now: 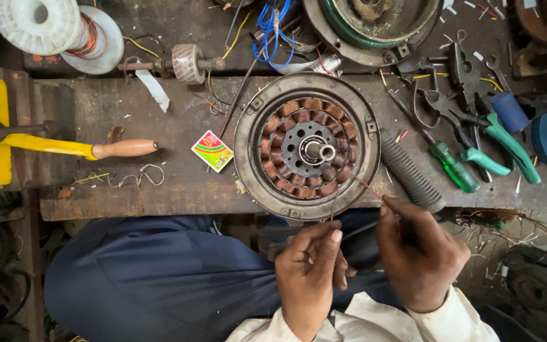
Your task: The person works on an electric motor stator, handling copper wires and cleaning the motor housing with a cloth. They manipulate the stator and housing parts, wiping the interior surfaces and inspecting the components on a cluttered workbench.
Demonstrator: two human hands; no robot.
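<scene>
- The wooden workbench (159,190) is the biggest thing here, a dark, greasy plank running straight across the view, with the person sitting right up against its near edge.
- Dead centre on it lies the round motor stator (306,147), flat on its back, with copper coils in a ring around a steel hub and shaft.
- A yellow hand-crank winder (7,136) with a wooden grip sits at the left end. A white plastic spool (58,28) of copper wire is up in the far left corner.
- The left hand (309,269) is pinched shut on a thin copper wire (335,202) that runs up to the stator's near rim. The right hand (420,250) is closed around what looks like a slim dark tool or a second lead; I can't tell which. Both hands hover just off the bench edge, close together.
- My take on doing this bit well: keep the wire lightly taut and straight, don't kink it, and work close to the fingertips so the enamel isn't nicked where it meets the rim.
- To the right are green-handled pliers (508,142), a green screwdriver (454,166) and a ribbed black grip (411,174).
- The only packaging is a small square packet (212,151), lying diamond-wise just left of the stator. It's printed in red, green and yellow.
- A torn white paper strip (154,88) lies further back, and I can't see any print on it.
</scene>
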